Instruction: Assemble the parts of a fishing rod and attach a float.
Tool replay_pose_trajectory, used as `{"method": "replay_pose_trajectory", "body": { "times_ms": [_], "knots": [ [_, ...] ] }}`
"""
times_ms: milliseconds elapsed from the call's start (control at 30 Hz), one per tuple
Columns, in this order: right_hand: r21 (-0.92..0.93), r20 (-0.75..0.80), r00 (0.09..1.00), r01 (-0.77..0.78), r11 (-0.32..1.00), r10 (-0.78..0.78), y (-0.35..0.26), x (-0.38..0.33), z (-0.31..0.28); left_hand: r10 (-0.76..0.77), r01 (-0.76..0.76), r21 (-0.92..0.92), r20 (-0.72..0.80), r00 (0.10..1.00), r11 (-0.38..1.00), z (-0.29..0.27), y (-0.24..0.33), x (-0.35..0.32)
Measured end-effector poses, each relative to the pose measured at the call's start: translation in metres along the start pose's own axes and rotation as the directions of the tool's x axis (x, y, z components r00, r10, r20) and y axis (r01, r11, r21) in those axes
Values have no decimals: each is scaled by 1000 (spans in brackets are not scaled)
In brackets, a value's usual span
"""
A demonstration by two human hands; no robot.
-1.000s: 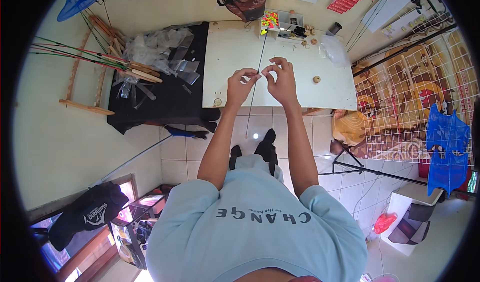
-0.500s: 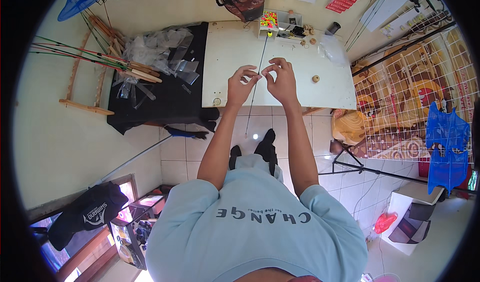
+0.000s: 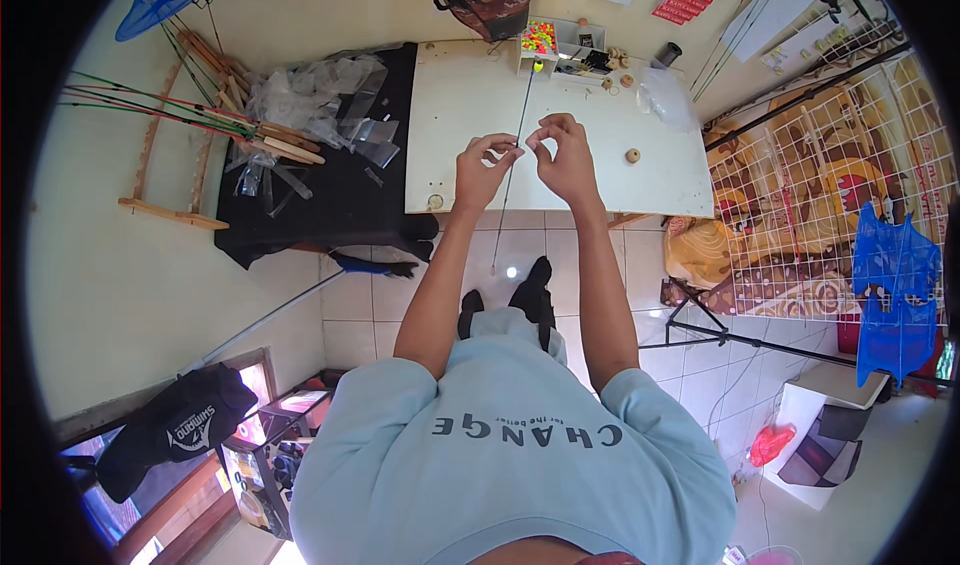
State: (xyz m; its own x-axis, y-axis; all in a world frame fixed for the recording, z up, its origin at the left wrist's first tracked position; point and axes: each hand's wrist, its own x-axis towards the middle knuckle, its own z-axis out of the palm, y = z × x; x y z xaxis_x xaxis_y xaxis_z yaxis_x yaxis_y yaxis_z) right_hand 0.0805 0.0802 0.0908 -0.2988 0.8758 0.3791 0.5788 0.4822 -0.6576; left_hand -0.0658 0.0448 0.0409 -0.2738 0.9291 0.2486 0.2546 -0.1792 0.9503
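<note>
A thin dark rod [image 3: 526,105] slants over the white table, with a bright yellow bead [image 3: 538,66] at its far end. Its near end hangs past the table edge above the floor tiles. My left hand [image 3: 482,173] is closed around the rod's middle, pinching it between thumb and fingers. Just to the right, my right hand [image 3: 567,168] has thumb and forefinger together in a pinch, close to the rod. Whatever lies between those fingertips is too small to make out.
Past my hands, a white box [image 3: 519,63] holds several coloured beads. A round wooden piece [image 3: 633,156] and a clear plastic bag [image 3: 668,100] lie to the right. Thin rods with wooden handles [image 3: 290,147] and plastic wrappers [image 3: 310,95] cover the black cloth [image 3: 300,227] at left.
My right hand has shifted slightly right, widening the gap between its fingertips and the rod. My left hand stays on the rod almost unmoved.
</note>
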Motion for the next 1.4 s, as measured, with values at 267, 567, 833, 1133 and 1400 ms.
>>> {"method": "replay_pose_trajectory", "body": {
  "times_ms": [267, 567, 833, 1133, 1400],
  "knots": [
    [-65, 18, 1000, -9, 998, 10, -1, 2, 4, 44, -44, 10, -28, 999, 999, 1, 2, 1],
    [-122, 30, 999, -7, 992, 10, -3, 5, 3, 57, -57, 3, -19, 998, 998, 2, 1, 1],
    [-47, -28, 999, -22, 999, 20, -2, 4, 6, 46, -46, -8, 10, 999, 999, 3, 4, 0],
    [29, -37, 998, -58, 998, 59, -1, 0, 7, -24, 31, -125, 58, 998, 992, 1, -19, 4],
    [28, -27, 996, -82, 996, 83, -1, 0, 6, -104, 141, -180, 199, 974, 973, -2, -10, 12]
  ]
}}
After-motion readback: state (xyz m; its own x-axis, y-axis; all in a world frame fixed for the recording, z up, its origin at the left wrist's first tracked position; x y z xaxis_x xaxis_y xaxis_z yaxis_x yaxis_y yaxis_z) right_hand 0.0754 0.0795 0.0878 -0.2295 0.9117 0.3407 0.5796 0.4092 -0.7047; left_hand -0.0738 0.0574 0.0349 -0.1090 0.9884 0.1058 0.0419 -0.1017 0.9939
